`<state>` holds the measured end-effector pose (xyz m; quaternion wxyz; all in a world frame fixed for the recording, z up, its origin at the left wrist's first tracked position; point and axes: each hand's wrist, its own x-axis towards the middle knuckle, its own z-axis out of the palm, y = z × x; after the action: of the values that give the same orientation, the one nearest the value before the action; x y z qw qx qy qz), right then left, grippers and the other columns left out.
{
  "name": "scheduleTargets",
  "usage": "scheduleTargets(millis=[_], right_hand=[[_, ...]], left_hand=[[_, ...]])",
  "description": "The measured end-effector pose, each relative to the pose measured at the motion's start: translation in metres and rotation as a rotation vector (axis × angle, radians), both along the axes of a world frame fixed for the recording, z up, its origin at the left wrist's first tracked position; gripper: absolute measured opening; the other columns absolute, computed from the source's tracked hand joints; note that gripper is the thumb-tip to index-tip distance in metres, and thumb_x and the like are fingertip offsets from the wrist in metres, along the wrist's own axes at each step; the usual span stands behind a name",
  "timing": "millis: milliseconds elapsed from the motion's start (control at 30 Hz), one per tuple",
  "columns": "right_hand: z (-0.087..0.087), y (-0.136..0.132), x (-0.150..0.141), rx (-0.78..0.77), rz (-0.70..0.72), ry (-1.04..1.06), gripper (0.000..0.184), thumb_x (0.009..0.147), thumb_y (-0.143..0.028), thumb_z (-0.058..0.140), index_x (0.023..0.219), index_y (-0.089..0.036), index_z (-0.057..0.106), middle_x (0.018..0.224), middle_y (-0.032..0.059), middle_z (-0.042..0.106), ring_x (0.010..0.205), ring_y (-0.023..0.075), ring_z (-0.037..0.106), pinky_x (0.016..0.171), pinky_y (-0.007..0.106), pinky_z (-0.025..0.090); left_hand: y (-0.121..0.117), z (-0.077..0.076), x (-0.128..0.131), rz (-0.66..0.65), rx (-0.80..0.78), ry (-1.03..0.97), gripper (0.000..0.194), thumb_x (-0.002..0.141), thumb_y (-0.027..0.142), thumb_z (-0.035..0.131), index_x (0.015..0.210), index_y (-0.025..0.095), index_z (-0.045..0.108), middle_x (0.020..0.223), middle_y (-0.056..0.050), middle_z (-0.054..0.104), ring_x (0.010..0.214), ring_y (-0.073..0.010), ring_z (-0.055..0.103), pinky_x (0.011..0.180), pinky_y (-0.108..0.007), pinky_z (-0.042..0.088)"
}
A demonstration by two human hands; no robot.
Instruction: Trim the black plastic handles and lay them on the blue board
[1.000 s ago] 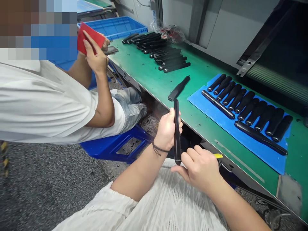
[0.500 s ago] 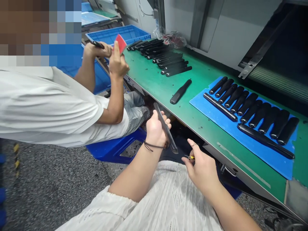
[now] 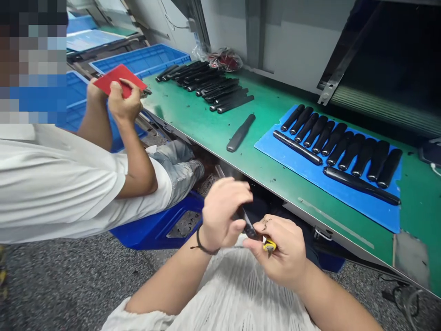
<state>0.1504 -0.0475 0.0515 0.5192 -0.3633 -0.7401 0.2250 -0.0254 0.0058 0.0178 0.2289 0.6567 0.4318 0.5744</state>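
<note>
While bare surface opens on the green table [image 3: 267,169] at one o'clock, just past its near edge, we seem partway: a blue sheet [image 3: 277,149] at two bears a row, a heap [image 3: 198,76] lies at eleven. We curl left-hand [image 3: 220,211] fingers over a black handle [image 3: 248,226], grip unclear; our right hand [image 3: 287,250] pinches its near end and a yellow cutter [image 3: 270,246].

Bare forearms are angling inward over the white top [image 3: 237,289] — the left hand [image 3: 225,212] bending its fingers in a loose curve, the right hand [image 3: 284,250] curling tightly, thumb extending inward.
</note>
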Motion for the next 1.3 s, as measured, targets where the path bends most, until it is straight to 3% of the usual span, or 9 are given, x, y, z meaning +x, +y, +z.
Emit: scheduleTargets(millis=[67,233,300,400,500,600,733,1000,1300], right_hand=[[0.001,0.0,0.002,0.006,-0.02,0.006,0.036,0.1,-0.047,0.065,0.077,-0.02,0.056,0.061,-0.0027,0.05,0.058,0.0114,0.044,0.057,0.028,0.034],[-0.012,0.008,0.012,-0.035,-0.187,-0.23,0.043,0.098,-0.022,0.06,0.059,-0.022,0.042,0.05,-0.0057,0.037,0.05,0.0101,0.031,0.054,0.03,0.022],[-0.014,0.011,0.018,-0.134,-0.172,-0.488,0.009,0.093,-0.021,0.062,0.084,-0.023,0.063,0.056,-0.0058,0.05,0.049,0.0116,0.04,0.053,0.029,0.023],[-0.008,0.015,0.026,-0.195,-0.073,-0.668,0.041,0.095,-0.028,0.062,0.135,-0.022,0.056,0.082,0.0,0.069,0.066,0.0165,0.059,0.058,0.028,0.036],[0.007,0.017,0.031,-0.058,0.078,-0.566,0.02,0.105,-0.026,0.046,0.116,-0.02,0.061,0.084,0.0026,0.063,0.074,0.0168,0.055,0.065,0.029,0.039],[0.018,0.018,0.029,0.077,0.131,-0.537,0.039,0.11,-0.044,0.038,0.09,-0.019,0.061,0.074,0.001,0.053,0.066,0.0158,0.042,0.06,0.031,0.029],[0.021,0.021,0.019,0.085,0.085,-0.578,0.068,0.098,-0.081,0.035,0.073,-0.02,0.053,0.068,-0.0011,0.048,0.062,0.0136,0.031,0.058,0.032,0.021],[0.021,0.024,0.018,0.233,0.038,-0.639,0.058,0.104,-0.067,0.043,0.068,-0.022,0.051,0.065,-0.0011,0.044,0.063,0.0156,0.028,0.059,0.034,0.015],[0.005,0.017,0.02,0.546,-0.332,-0.696,0.047,0.102,-0.056,0.055,0.071,-0.022,0.056,0.061,-0.0002,0.04,0.064,0.0171,0.027,0.059,0.037,0.012]], left_hand=[[-0.005,-0.002,-0.001,-0.208,-0.092,0.054,0.054,0.086,0.071,0.057,0.059,0.025,0.065,0.06,-0.008,0.058,0.062,-0.0239,0.055,0.081,-0.044,0.046],[-0.003,0.003,-0.002,-0.11,-0.11,-0.02,0.069,0.092,0.077,0.039,0.049,0.026,0.057,0.049,-0.008,0.051,0.053,-0.0216,0.043,0.068,-0.04,0.034],[-0.003,0.007,-0.004,-0.099,-0.099,-0.023,0.072,0.091,0.08,0.037,0.048,0.026,0.057,0.048,-0.009,0.051,0.053,-0.0218,0.043,0.068,-0.041,0.033],[-0.002,0.011,-0.006,-0.1,-0.157,-0.051,0.071,0.085,0.084,0.042,0.046,0.027,0.058,0.048,-0.01,0.051,0.052,-0.0218,0.041,0.069,-0.042,0.034],[-0.001,0.011,-0.006,-0.149,-0.214,-0.053,0.065,0.08,0.081,0.05,0.045,0.027,0.057,0.048,-0.009,0.05,0.052,-0.0214,0.039,0.069,-0.042,0.034],[0.0,0.008,-0.006,-0.234,-0.194,0.002,0.06,0.082,0.074,0.052,0.046,0.026,0.057,0.049,-0.009,0.049,0.052,-0.021,0.038,0.068,-0.041,0.033],[0.001,0.004,-0.005,-0.318,-0.135,0.101,0.055,0.088,0.064,0.048,0.05,0.025,0.059,0.052,-0.008,0.049,0.053,-0.0209,0.037,0.067,-0.039,0.031],[0.001,0.002,0.0,-0.281,-0.026,0.145,0.054,0.098,0.053,0.036,0.057,0.024,0.055,0.054,-0.007,0.049,0.054,-0.0211,0.038,0.066,-0.038,0.028],[-0.017,0.009,0.023,-0.159,-0.206,0.016,0.06,0.108,0.054,0.026,0.062,0.021,0.046,0.059,-0.003,0.044,0.058,-0.0176,0.04,0.061,-0.035,0.027]])
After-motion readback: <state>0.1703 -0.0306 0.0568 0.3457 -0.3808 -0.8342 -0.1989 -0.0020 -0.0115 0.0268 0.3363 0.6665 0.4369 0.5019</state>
